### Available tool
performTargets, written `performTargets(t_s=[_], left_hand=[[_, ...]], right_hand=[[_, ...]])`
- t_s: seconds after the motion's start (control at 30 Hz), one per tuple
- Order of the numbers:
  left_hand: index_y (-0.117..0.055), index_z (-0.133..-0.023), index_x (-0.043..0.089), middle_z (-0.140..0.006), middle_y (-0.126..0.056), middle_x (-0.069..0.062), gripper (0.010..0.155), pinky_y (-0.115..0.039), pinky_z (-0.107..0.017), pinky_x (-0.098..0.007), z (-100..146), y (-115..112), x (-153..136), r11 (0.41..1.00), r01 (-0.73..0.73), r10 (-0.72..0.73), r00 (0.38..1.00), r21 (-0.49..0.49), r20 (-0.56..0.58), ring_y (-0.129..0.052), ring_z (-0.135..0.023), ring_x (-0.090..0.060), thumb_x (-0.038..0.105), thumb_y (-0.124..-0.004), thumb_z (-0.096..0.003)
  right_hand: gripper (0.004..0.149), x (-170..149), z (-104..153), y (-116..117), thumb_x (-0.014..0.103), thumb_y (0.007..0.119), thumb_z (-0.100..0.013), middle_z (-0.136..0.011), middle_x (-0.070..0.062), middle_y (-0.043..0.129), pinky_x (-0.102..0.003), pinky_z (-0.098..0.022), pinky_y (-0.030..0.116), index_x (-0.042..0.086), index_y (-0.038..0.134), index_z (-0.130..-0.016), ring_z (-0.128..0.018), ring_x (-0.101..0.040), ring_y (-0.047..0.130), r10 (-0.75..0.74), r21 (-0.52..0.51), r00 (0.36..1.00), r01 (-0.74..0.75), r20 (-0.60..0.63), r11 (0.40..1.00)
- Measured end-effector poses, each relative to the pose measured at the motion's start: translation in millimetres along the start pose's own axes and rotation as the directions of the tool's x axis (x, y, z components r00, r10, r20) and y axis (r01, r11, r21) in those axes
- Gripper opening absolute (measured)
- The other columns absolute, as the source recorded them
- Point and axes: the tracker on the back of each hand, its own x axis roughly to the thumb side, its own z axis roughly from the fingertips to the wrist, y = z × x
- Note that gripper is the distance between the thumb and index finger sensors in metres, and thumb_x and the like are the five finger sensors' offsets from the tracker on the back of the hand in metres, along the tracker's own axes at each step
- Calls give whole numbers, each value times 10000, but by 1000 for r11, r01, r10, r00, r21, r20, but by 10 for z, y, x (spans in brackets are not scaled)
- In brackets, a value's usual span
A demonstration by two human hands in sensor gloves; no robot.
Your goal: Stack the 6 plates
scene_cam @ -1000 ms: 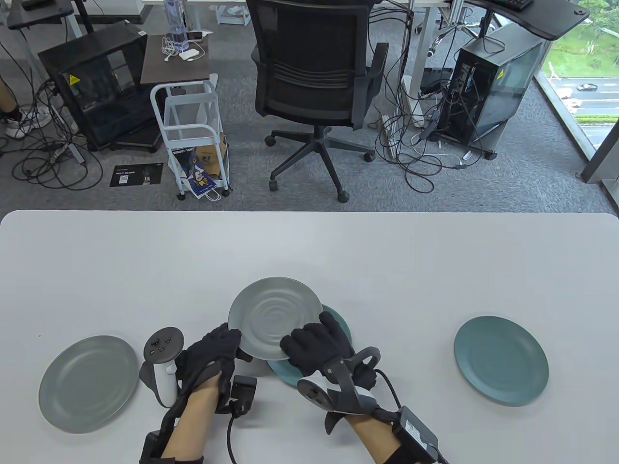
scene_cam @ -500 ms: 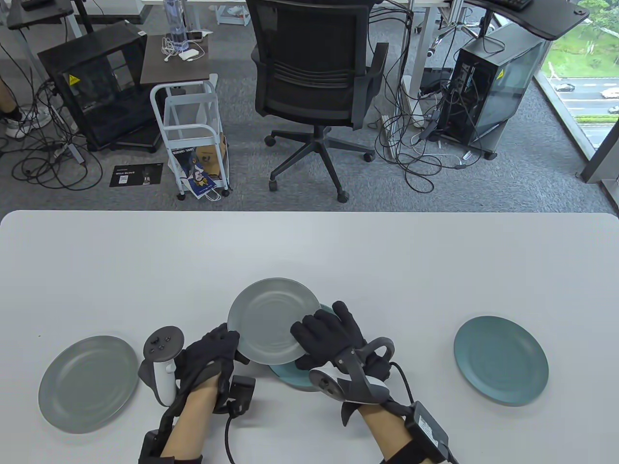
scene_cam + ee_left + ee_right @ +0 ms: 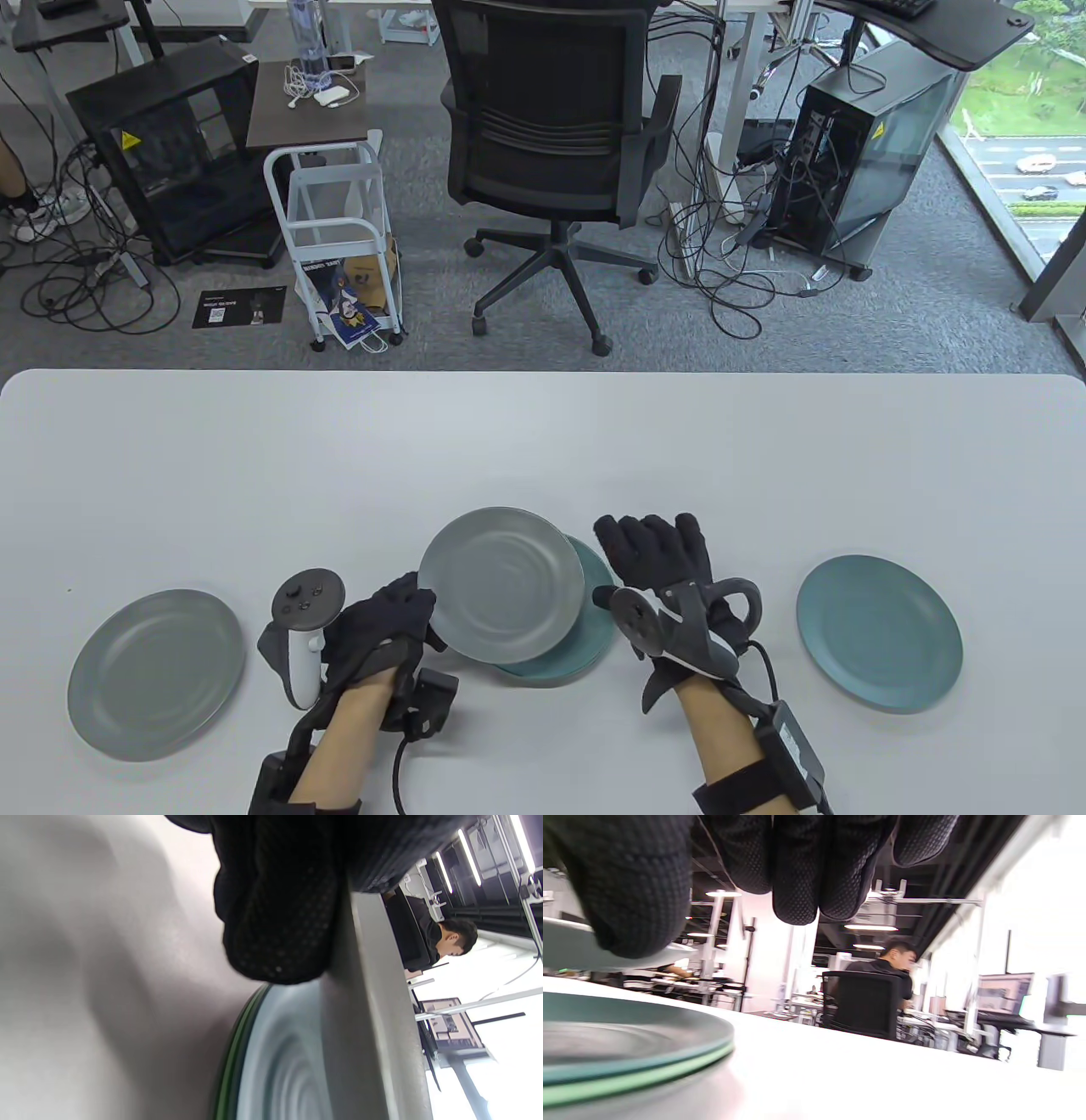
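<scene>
From above we saw our left hand (image 3: 382,632) gripping the near-left rim of a grey plate (image 3: 501,586), held over the teal stack (image 3: 594,624) on the worktop (image 3: 543,441); our right hand (image 3: 670,564) lay spread wide just right of that stack, holding nothing. The left wrist view showed a fingertip (image 3: 275,929) against the plate's edge. The right wrist view showed fingers (image 3: 797,866) hanging free beside the stack (image 3: 628,1052).

black office chair (image 3: 556,127) on grey carpet (image 3: 424,331), window (image 3: 1018,144) right.
</scene>
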Motion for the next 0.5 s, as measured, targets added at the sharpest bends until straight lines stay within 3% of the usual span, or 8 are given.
performTargets(t_s=[0.1, 0.23, 0.4, 0.47, 0.5], left_hand=[[-817, -858, 185, -408, -1081, 19, 511, -533, -801, -440, 3, -73, 16, 999, 41, -41, 999, -18, 7, -984, -646, -101, 393, -811, -391], [-813, -861, 183, -409, -1082, 20, 510, -532, -801, -439, 11, -140, 35, 997, 75, -75, 997, -32, 16, -985, -647, -101, 390, -806, -395], [-780, -883, 179, -419, -1087, 36, 537, -517, -804, -445, 14, -214, 49, 990, 114, -113, 993, -82, 16, -989, -650, -104, 403, -802, -395], [-757, -901, 169, -434, -1089, 58, 606, -504, -804, -445, 40, -220, 70, 980, 195, -194, 981, -44, 16, -985, -649, -128, 473, -804, -379], [-719, -930, 158, -466, -1076, 46, 711, -483, -809, -450, 79, -216, 95, 960, 279, -279, 960, 19, 3, -966, -669, -150, 561, -802, -349]], right_hand=[[753, -127, 36, 62, 627, 820, -420, -1064, 54, 717, -552, -799, 452, 335, 545, -1058, -977, -236, 704, -28, 9, 997, 28, -69, 1000], [711, -211, 75, 137, 625, 789, -448, -1056, 55, 729, -551, -796, 457, 334, 558, -1054, -970, -236, 713, -38, 65, 994, 45, -105, 997], [678, -238, 102, 150, 615, 785, -458, -1042, 57, 750, -549, -793, 465, 336, 584, -1042, -959, -234, 729, -37, 65, 992, 44, -117, 997], [670, -225, 109, 146, 612, 786, -460, -1037, 56, 756, -549, -793, 466, 337, 590, -1039, -956, -232, 732, -40, 51, 992, 47, -123, 998], [669, -218, 110, 148, 613, 785, -461, -1039, 56, 754, -548, -793, 467, 336, 591, -1039, -956, -233, 732, -31, 48, 991, 38, -129, 998]])
